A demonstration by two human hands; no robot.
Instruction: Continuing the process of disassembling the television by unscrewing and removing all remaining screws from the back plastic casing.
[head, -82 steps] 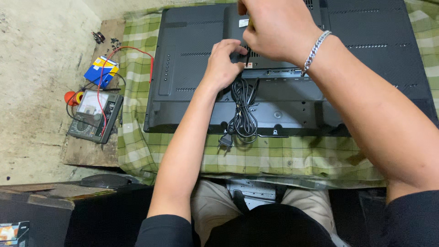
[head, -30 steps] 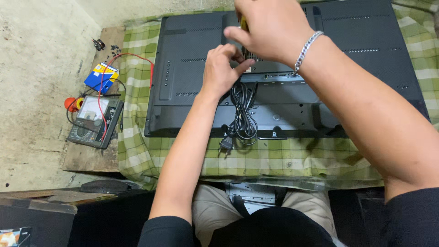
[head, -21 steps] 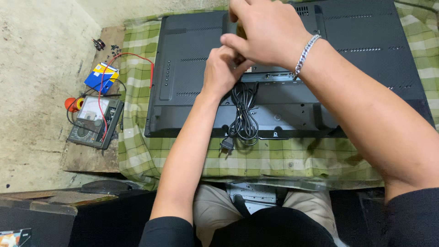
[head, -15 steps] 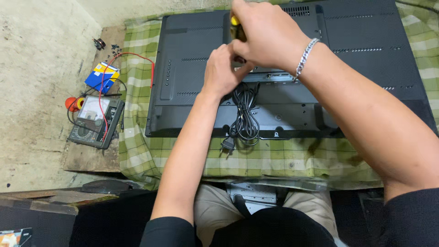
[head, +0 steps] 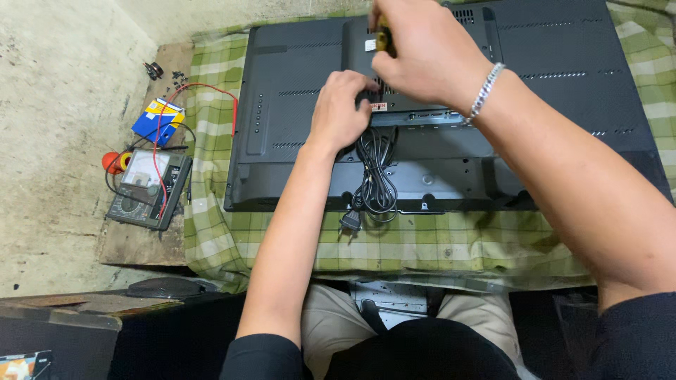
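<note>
Nearest the viewer, just short of the television's (head: 451, 105) near edge, a two-pin plug (head: 350, 222) lies on the green checked cloth (head: 436, 246) that covers the work surface. From it a bundled black power cord (head: 377, 172) runs up over the lower back panel of the television, which lies screen down on the cloth.

Just beyond the cord bundle, the left hand (head: 341, 112) rests on the television's back, fingers curled down against the panel near a small label; whether it pinches anything there cannot be told. Right beside it and slightly farther, the right hand (head: 422, 53), with a silver chain bracelet (head: 486, 91) at the wrist, is closed in a fist around a tool with a yellow and black handle (head: 384, 39), whose tip is hidden behind the fingers.

To the left of the television, off the cloth, an analogue multimeter (head: 148, 186) sits on a wooden board (head: 134, 243) with red and black leads trailing. Beyond it lies a blue and yellow box (head: 158, 119), shut, contents unseen. Farther still, a few small dark screws (head: 165, 74) lie loose.
</note>
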